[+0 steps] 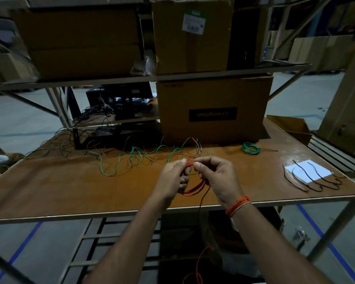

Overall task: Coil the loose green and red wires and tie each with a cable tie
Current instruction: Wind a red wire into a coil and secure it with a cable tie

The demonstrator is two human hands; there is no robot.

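Both hands pinched a half-wound red coil [195, 186] just above the table's [70, 191] near edge.

The left hand [173, 179] and right hand [215, 177] closed thumbs and fingertips on the top of the coil, a bundle of several thin, glossy red loops hanging between the palms, with one loose tail dropping past the table edge to a slack curl near the floor. Loose green wire [135, 155] and more red wire lay in wavy tangles on the smooth brown board behind the hands. A finished green coil [250, 148], small and round, sat well apart to the right. Thin black ties [314, 179] lay fanned across a white sheet [307, 170] near the right edge. An orange thread band [237, 204] circled the right wrist. A cardboard box [211, 111] stood at the back.
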